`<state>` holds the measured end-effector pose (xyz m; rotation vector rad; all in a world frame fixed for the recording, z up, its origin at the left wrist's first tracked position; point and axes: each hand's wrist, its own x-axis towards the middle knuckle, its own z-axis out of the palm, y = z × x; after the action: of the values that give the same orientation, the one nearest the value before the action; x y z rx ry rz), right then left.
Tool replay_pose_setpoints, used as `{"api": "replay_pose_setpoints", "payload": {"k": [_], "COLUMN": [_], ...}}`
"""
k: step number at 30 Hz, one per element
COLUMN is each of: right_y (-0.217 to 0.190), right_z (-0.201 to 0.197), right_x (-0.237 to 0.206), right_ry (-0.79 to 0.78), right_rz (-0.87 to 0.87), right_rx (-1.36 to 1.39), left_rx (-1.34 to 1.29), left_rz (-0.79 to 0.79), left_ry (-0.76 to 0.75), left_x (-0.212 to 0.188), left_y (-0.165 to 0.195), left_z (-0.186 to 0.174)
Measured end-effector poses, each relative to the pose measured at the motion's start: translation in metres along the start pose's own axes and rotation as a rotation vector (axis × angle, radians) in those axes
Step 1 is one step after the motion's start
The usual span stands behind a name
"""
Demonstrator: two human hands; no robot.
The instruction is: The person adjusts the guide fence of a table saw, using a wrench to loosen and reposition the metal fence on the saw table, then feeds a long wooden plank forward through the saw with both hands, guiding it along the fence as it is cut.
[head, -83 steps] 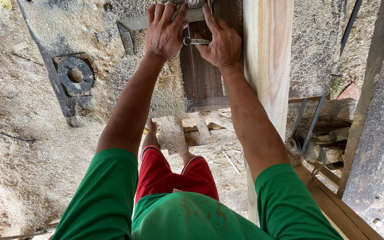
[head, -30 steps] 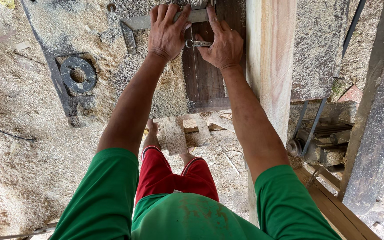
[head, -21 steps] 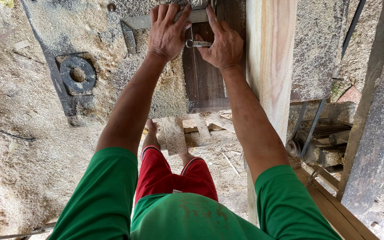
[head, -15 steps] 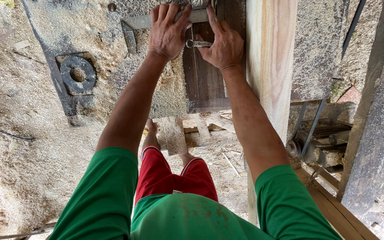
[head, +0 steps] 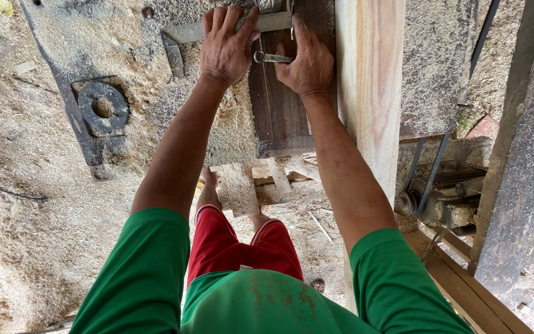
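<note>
- I've got a small metal wrench (head: 271,58) lying on the dark wooden board (head: 282,111), up at twelve o'clock in my view, right between the two hands.
- My right hand (head: 307,62) sits at the wrench's three o'clock side, fingers curled, thumb and forefinger pinching its shaft.
- My left hand (head: 227,46) is at its nine o'clock, fingers spread flat and pressing down on a long grey metal bar (head: 186,32) that runs across the top of the board; it grips nothing.
- Just right of the board, at one o'clock, a pale timber plank (head: 371,93) runs toward me.
- At ten o'clock, a dark metal ring plate (head: 102,109) lies in the sawdust-covered table (head: 32,154).
- Down at six o'clock, wood offcuts (head: 242,188) lie by my feet.
</note>
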<state>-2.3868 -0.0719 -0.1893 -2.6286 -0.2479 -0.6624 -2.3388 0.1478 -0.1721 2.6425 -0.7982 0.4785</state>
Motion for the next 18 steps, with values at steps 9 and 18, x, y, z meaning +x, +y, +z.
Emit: {"api": "replay_pose_setpoints", "payload": {"k": [9, 18], "right_y": [0.0038, 0.0026], "right_z": [0.0032, 0.0019], "right_x": [-0.0035, -0.0022], "right_ry": [-0.064, -0.077], "right_rz": [0.033, 0.051], "right_rx": [-0.008, -0.013], "left_rx": [-0.013, 0.012], "left_rz": [-0.016, -0.009], "left_ry": [-0.014, -0.013], "left_x": [-0.0015, -0.0019], "left_y": [-0.0025, -0.0032], "left_z": [0.0054, 0.0090]}}
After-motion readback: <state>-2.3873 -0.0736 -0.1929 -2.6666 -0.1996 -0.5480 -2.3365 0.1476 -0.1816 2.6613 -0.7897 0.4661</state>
